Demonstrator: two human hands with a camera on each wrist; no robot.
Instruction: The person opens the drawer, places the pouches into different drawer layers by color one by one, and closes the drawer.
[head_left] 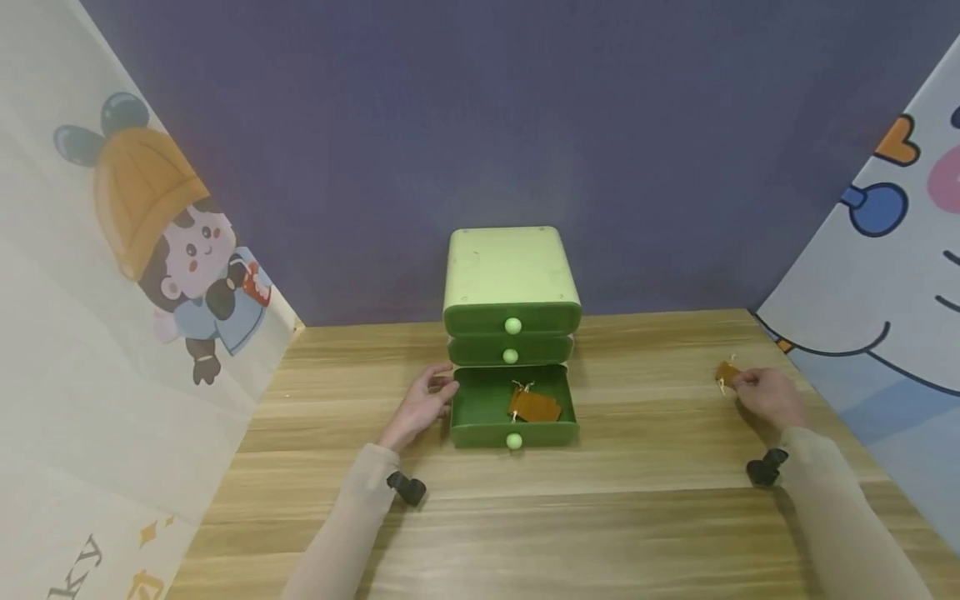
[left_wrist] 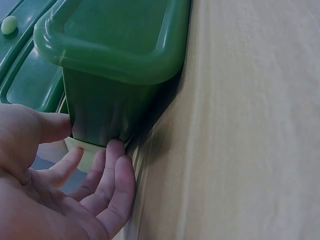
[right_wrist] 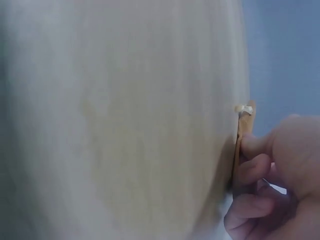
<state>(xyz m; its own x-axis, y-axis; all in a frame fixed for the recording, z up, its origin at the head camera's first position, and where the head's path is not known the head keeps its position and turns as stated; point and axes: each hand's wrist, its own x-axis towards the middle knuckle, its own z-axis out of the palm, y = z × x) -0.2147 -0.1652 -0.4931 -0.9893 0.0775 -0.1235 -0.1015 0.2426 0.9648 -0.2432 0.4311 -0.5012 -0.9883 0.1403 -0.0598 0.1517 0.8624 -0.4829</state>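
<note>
A small three-drawer cabinet (head_left: 510, 267), light green with dark green fronts, stands against the back wall. Its bottom drawer (head_left: 480, 400) is pulled out, and several brown drawstring pouches (head_left: 538, 407) lie toward the drawer's right side. My left hand (head_left: 424, 404) is at the left side of that drawer. In the left wrist view its loosely bent fingertips (left_wrist: 116, 146) reach the cabinet's pale edge, beside the drawer's side wall (left_wrist: 102, 107). Far to the right, my right hand (head_left: 771, 396) pinches another brown drawstring pouch (head_left: 726, 373) between thumb and fingers; the right wrist view shows it edge-on.
The upper drawers (head_left: 551, 320) are pushed in, each with a round pale knob. The wooden table (head_left: 637, 533) runs back to a dark blue wall (head_left: 360, 167). Cartoon-printed panels (head_left: 45, 333) border it on both sides.
</note>
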